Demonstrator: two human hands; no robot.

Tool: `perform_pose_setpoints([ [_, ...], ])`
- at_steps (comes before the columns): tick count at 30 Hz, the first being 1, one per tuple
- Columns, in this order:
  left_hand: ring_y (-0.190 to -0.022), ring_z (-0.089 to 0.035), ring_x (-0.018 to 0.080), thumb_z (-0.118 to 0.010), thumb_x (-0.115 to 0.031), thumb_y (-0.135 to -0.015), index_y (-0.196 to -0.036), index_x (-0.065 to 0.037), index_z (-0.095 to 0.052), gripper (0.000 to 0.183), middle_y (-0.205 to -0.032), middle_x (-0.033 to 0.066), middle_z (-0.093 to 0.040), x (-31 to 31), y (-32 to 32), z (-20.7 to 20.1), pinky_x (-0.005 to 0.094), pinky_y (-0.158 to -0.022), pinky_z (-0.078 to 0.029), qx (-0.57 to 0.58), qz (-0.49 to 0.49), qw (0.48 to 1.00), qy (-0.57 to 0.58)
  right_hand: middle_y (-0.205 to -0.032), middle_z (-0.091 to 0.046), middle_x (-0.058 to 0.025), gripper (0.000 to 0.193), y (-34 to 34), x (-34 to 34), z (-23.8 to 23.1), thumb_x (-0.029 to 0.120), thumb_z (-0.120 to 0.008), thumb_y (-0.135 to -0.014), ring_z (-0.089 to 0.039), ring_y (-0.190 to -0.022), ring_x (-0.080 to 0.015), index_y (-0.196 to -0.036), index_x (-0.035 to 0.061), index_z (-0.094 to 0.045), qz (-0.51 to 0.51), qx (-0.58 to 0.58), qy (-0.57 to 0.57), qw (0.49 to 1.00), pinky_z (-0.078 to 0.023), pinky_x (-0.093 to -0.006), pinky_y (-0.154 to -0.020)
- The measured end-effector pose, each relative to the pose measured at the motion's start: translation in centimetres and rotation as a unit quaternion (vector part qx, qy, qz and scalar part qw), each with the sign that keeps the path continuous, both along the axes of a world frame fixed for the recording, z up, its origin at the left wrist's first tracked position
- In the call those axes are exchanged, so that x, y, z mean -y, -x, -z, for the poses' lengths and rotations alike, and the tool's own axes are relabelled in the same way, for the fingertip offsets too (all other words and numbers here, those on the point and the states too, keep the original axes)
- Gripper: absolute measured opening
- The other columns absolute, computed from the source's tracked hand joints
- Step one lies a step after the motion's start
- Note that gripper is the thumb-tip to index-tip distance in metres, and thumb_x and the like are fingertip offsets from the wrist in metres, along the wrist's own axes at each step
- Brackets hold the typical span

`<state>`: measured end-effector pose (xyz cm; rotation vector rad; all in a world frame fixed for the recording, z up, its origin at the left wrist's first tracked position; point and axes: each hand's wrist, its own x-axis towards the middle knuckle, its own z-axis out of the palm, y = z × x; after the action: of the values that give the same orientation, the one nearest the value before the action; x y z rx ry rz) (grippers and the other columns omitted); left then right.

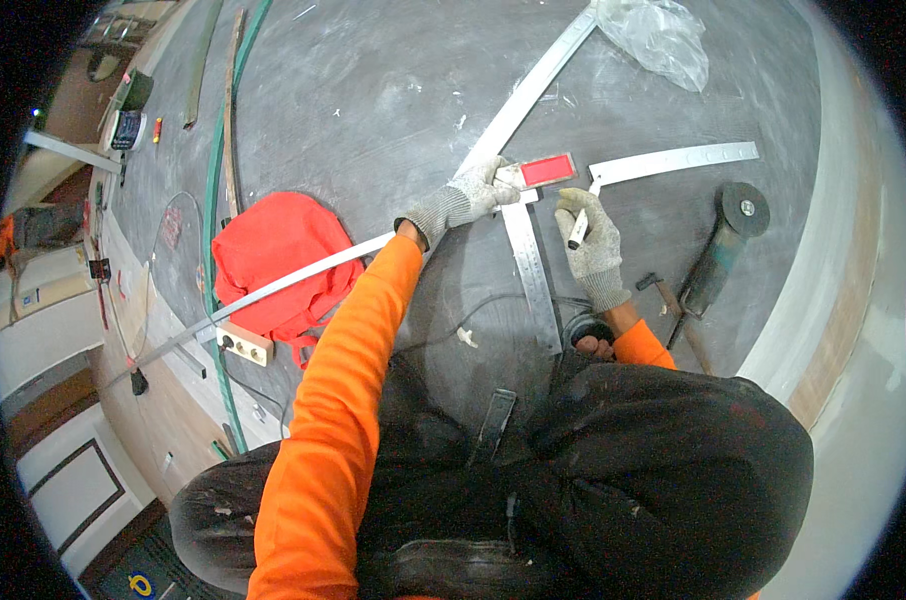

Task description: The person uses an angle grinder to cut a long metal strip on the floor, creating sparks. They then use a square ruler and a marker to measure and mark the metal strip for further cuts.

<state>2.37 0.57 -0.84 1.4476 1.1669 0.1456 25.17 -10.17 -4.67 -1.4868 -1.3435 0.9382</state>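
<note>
My left hand (478, 188), in a grey knit glove, has its fingers closed on a flat rectangular block with a red face (546, 170). Beneath that hand lies a long pale metal strip (538, 85). A metal ruler (533, 270) with markings extends from under the block toward my knees. My right hand (593, 245), also gloved, grips a white marker (579, 230) with a dark end. The marker's upper tip is by the left end of a short metal strip with holes (678, 160); contact cannot be made out.
An angle grinder (728, 240) and a hammer (673, 305) lie to the right. On the left are a red bag (283, 260), a power strip (245, 343) and a long green bar (216, 190). Clear plastic wrapping (658, 40) lies at the far end. A dark cable crosses the floor.
</note>
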Motion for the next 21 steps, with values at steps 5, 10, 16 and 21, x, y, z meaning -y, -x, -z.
perform_pose_setpoints([
  [5, -0.094, -0.065, 0.018, -0.075, -0.028, -0.095, -0.14, -0.002, -0.055, 0.055, -0.111, 0.0083, -0.067, 0.1, -0.2, -0.4, 0.0346, -0.083, -0.055, -0.026, 0.0, 1.0, 0.002, -0.113, -0.074, -0.0094, 0.032, 0.5, -1.2, -1.0, 0.005, -0.065, -0.102, -0.071, -0.105, -0.0167, -0.133, 0.0049, -0.065, 0.036, -0.021, -0.062, 0.997, -0.057, -0.0333, -0.092],
  [10, -0.092, -0.065, 0.0171, -0.075, -0.026, -0.094, -0.139, -0.003, -0.055, 0.054, -0.109, 0.0084, -0.067, 0.0, -0.2, 0.4, 0.0337, -0.078, -0.055, -0.025, 0.007, 1.0, -0.009, -0.117, -0.073, -0.0097, 0.041, -0.5, -1.0, -3.9, 0.014, -0.063, -0.104, -0.069, -0.104, -0.0171, -0.144, 0.0022, -0.062, 0.013, -0.06, -0.093, 0.994, -0.055, -0.0325, -0.092],
  [16, -0.092, -0.064, 0.0157, -0.076, -0.024, -0.094, -0.139, -0.002, -0.055, 0.054, -0.11, 0.0078, -0.066, 0.1, -0.4, 0.0, 0.0324, -0.079, -0.056, -0.025, -0.014, 1.0, 0.008, -0.112, -0.075, -0.0111, 0.033, -0.6, -0.8, -3.5, 0.019, -0.067, -0.103, -0.069, -0.101, -0.0159, -0.131, 0.0023, -0.07, -0.075, -0.023, -0.096, 0.992, -0.055, -0.0323, -0.089],
  [21, -0.092, -0.064, 0.015, -0.076, -0.024, -0.095, -0.139, -0.002, -0.054, 0.054, -0.111, 0.0077, -0.066, -0.1, -0.4, 1.2, 0.0312, -0.078, -0.056, -0.016, -0.004, 1.0, -0.012, -0.102, -0.075, -0.0095, 0.023, 0.1, -0.3, -3.0, 0.018, -0.07, -0.101, -0.069, -0.093, -0.0152, -0.118, 0.003, -0.071, -0.031, -0.05, -0.044, 0.997, -0.055, -0.0314, -0.083],
])
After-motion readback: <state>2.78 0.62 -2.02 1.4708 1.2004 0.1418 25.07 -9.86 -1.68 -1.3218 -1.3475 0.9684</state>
